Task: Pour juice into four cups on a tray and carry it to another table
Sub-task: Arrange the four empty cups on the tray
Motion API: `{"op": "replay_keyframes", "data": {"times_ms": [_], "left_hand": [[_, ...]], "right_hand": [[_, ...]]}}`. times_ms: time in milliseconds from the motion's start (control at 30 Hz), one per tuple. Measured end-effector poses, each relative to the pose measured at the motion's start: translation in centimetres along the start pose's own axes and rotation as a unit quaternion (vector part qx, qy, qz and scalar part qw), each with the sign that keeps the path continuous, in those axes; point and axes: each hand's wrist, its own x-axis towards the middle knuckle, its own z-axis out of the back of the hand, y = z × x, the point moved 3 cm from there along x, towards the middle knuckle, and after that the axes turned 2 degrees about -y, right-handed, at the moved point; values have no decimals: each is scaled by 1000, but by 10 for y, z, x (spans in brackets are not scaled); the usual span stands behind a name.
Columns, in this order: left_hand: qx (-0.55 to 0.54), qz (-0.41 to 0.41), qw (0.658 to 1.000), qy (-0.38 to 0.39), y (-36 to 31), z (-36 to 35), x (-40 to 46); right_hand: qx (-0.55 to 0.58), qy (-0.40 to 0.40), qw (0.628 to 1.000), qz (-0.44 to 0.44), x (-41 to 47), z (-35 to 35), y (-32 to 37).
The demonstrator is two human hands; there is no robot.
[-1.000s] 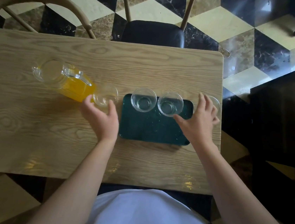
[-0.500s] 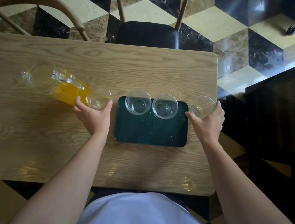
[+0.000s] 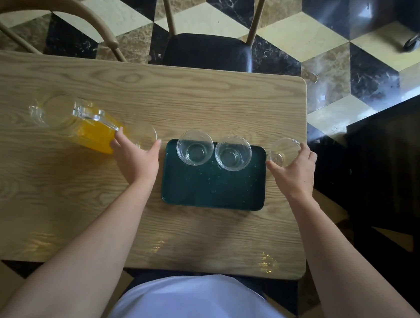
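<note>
Wooden table (image 3: 93, 211), frame centre: dark green tray (image 3: 213, 185) carrying two empty clear cups, left cup (image 3: 194, 147) and right cup (image 3: 233, 153), along its upper edge. Left of the tray, left hand (image 3: 135, 158) curled around a third cup (image 3: 144, 135), just beside the glass pitcher (image 3: 77, 122) of orange juice. Right of the tray, right hand (image 3: 293, 173) gripping a fourth cup (image 3: 281, 151) near the table edge.
</note>
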Motion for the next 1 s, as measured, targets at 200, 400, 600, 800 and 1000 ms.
{"op": "replay_keyframes", "data": {"times_ms": [200, 400, 600, 800, 1000], "left_hand": [[101, -48, 992, 53, -9, 16, 0], [326, -144, 917, 179, -20, 35, -23], [377, -138, 803, 441, -31, 56, -30], [109, -70, 836, 534, -45, 76, -48], [-7, -148, 948, 281, -33, 72, -78]], "right_hand": [[-57, 6, 998, 1, -3, 7, 0], [-261, 112, 959, 3, -9, 20, 17], [-336, 339, 877, 54, -28, 28, 40], [-134, 419, 889, 124, -59, 40, 67], [104, 214, 955, 178, -89, 28, 47]]}}
